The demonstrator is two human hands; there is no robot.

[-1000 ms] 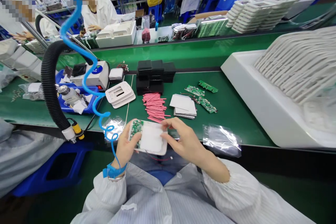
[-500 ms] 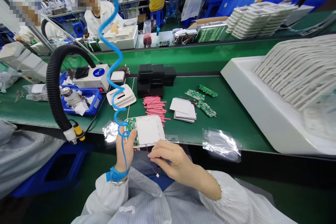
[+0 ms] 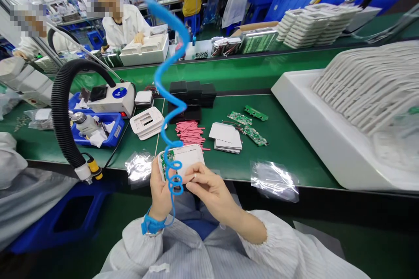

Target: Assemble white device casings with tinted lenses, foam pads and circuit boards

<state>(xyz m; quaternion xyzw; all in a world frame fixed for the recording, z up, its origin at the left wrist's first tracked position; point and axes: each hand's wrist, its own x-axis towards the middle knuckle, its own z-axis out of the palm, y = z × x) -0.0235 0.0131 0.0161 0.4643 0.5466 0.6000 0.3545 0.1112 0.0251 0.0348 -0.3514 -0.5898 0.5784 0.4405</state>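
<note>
Just over the table's front edge, my left hand (image 3: 159,192) grips the left side of a white plastic housing (image 3: 197,151). A green circuit board (image 3: 170,155) and a flat white panel (image 3: 186,158) lie inside it. My right hand (image 3: 214,192) is closed in a pinch at the housing's lower right, on a thin cable with a small white connector (image 3: 194,177) showing by the fingertips. Most of that cable is hidden by the fingers. A blue wrist strap (image 3: 152,224) is around my left wrist, and its blue coiled cord (image 3: 166,91) hangs across the view, covering part of the board.
Pink strips (image 3: 190,133), white pads (image 3: 227,144), green circuit boards (image 3: 256,136) and black blocks (image 3: 207,96) lie beyond my hands. A white bin (image 3: 296,113) of stacked housings stands right. At left are a black hose (image 3: 60,117) and a blue tray (image 3: 114,135). Co-workers sit behind.
My right hand has lifted the dangling cable's connector end up to the housing's lower edge. The housing is tilted differently, and the coiled cord has swung right.
</note>
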